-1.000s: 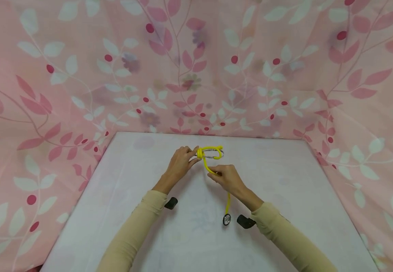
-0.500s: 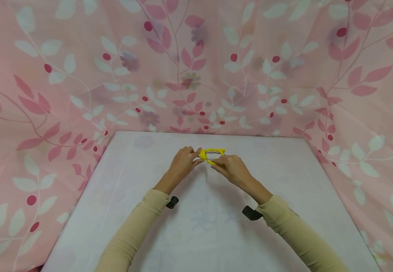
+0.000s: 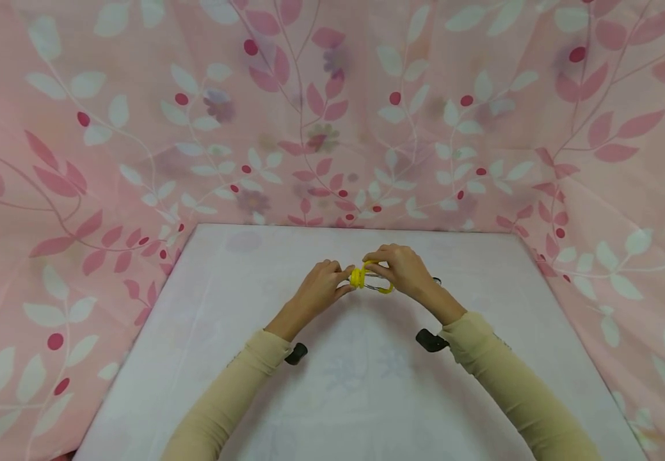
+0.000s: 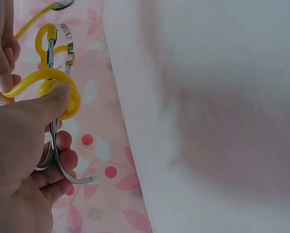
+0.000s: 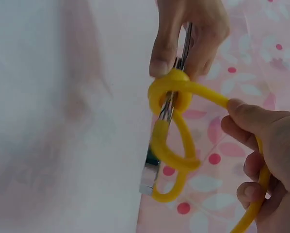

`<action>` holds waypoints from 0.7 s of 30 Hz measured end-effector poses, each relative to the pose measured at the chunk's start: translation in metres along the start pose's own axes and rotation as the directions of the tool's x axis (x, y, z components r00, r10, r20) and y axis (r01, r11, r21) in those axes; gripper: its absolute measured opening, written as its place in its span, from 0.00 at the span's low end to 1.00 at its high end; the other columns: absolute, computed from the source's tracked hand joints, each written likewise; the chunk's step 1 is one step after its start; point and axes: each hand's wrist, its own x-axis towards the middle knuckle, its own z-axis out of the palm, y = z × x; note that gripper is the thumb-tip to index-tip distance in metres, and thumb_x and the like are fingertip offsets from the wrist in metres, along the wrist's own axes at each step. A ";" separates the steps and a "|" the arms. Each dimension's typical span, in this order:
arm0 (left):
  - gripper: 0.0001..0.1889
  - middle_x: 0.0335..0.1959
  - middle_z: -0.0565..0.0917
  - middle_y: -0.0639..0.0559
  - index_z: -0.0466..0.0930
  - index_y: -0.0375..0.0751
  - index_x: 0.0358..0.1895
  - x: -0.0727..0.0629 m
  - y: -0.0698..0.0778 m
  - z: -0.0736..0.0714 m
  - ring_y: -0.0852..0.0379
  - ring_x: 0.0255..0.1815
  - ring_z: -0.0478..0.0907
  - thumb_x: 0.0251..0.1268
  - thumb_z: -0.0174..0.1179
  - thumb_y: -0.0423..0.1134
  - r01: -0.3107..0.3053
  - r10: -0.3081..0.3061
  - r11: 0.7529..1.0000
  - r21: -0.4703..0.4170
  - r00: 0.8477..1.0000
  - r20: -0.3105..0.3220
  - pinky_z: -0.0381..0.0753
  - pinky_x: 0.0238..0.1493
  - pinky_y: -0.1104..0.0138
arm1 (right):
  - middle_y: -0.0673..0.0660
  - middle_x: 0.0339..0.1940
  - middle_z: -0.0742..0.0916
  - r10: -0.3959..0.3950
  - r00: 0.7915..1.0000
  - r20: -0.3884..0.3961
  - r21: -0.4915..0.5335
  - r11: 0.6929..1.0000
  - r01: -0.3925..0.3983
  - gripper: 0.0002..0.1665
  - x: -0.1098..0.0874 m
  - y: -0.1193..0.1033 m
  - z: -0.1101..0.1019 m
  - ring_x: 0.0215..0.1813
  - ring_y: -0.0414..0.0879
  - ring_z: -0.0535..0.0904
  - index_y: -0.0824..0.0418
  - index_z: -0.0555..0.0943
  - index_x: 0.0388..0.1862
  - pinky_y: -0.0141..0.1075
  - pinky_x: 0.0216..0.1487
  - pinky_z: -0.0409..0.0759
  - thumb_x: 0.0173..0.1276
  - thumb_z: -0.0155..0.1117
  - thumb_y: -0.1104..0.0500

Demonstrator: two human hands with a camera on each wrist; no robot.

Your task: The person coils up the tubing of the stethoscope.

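A stethoscope with yellow tubing (image 5: pixel 208 93) and metal ear tubes (image 4: pixel 54 138) is held above the table. My left hand (image 3: pixel 320 285) grips the ear tubes, its thumb pressing on yellow coils (image 3: pixel 356 278) wound around them. A white ear tip (image 4: pixel 93 179) sticks out below the fingers in the left wrist view. My right hand (image 3: pixel 406 274) pinches the free length of tubing, drawn out from the coils on the far side. Part of the chest piece (image 4: pixel 63 4) shows at the top of the left wrist view. In the right wrist view the tubing also forms a loose loop beside the metal spring (image 5: pixel 149 179).
Beneath the hands is a table with a white cover (image 3: pixel 344 397). Pink leaf-patterned cloth (image 3: pixel 332 128) hangs behind it and along both sides. A black camera mount (image 3: pixel 431 340) sits below the right wrist, another (image 3: pixel 296 353) below the left.
My right hand has gone from the near side of the stethoscope up to its far side, carrying the tubing around the ear tubes. My left hand has shifted slightly right, keeping its grip.
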 end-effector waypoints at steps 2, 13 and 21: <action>0.27 0.35 0.81 0.50 0.78 0.46 0.64 0.000 0.001 -0.001 0.55 0.33 0.74 0.63 0.64 0.52 -0.004 0.005 1.000 -0.025 1.000 0.013 0.76 0.42 0.65 | 0.52 0.32 0.89 -0.009 1.000 -0.009 0.036 0.999 0.009 0.10 0.003 0.004 -0.001 0.26 0.44 0.72 0.55 0.89 0.43 0.34 0.29 0.71 0.64 0.71 0.56; 0.28 0.36 0.80 0.52 0.75 0.48 0.67 -0.007 -0.001 -0.003 0.57 0.35 0.72 0.63 0.66 0.49 -0.078 0.067 0.988 -0.134 0.994 -0.080 0.76 0.44 0.65 | 0.49 0.38 0.90 0.124 0.991 0.045 0.233 0.964 -0.131 0.15 0.013 0.028 0.002 0.28 0.45 0.71 0.53 0.89 0.44 0.31 0.29 0.69 0.60 0.74 0.49; 0.29 0.38 0.79 0.52 0.74 0.47 0.68 -0.011 -0.004 -0.009 0.59 0.36 0.69 0.63 0.66 0.48 -0.150 0.124 0.970 -0.189 0.982 -0.142 0.73 0.42 0.68 | 0.56 0.43 0.90 0.227 0.956 0.185 0.512 0.808 -0.291 0.15 0.009 0.051 0.009 0.42 0.48 0.83 0.54 0.88 0.44 0.31 0.43 0.82 0.60 0.73 0.50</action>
